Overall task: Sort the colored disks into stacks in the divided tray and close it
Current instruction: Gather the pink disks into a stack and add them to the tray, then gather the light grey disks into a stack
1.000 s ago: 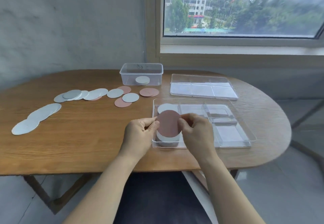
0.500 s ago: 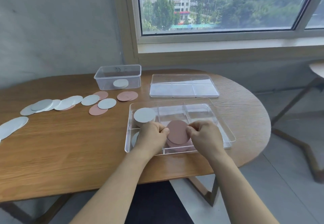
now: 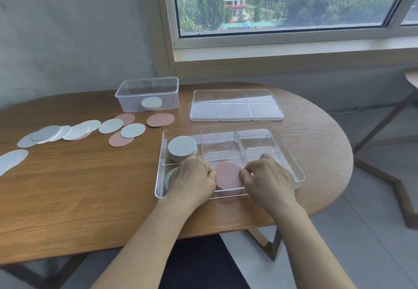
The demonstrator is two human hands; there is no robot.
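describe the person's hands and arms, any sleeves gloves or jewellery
The left hand and right hand are bare, with no gloves, and no rings show on the fingers. No watch or bracelet shows at either wrist. Both arms are uncovered down to the bottom edge of the picture, with no sleeve in view.

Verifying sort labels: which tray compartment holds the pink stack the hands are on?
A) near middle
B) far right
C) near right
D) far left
A: the pink stack sits in the near middle compartment of the tray, pinched at its edges by the left hand and right hand. The far left compartment holds a grey stack instead.
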